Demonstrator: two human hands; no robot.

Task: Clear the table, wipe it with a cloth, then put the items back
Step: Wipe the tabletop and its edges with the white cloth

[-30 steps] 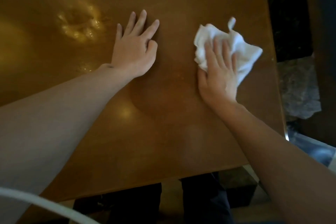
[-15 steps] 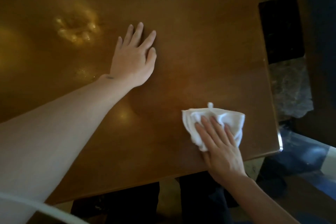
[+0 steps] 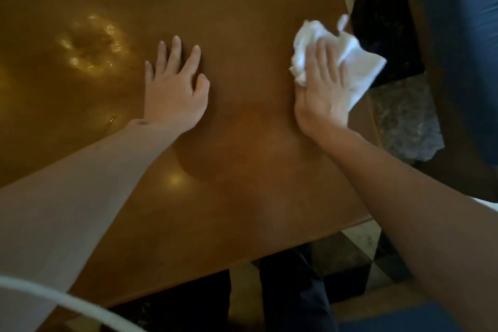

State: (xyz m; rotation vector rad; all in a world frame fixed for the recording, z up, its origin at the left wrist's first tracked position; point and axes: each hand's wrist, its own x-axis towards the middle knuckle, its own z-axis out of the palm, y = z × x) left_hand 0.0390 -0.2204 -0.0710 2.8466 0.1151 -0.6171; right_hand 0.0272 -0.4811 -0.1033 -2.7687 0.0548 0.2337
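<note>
A glossy brown wooden table (image 3: 242,175) fills most of the head view. A crumpled white cloth (image 3: 361,67) lies on it near the right edge, one corner hanging past the edge. My right hand (image 3: 323,89) presses flat on the cloth with straight fingers. My left hand (image 3: 175,89) rests flat on the table's middle, fingers spread, holding nothing. No other items stand on the visible tabletop.
The table's right edge (image 3: 374,121) and near edge (image 3: 269,256) border a marble floor (image 3: 407,121). A dark blue seat or fabric (image 3: 463,35) stands at the far right. My dark trouser legs (image 3: 291,294) show below the near edge. A white cord (image 3: 67,302) crosses the lower left.
My right hand has slid the cloth from the near right corner away from me to the far right edge. My left hand has stayed in place on the table.
</note>
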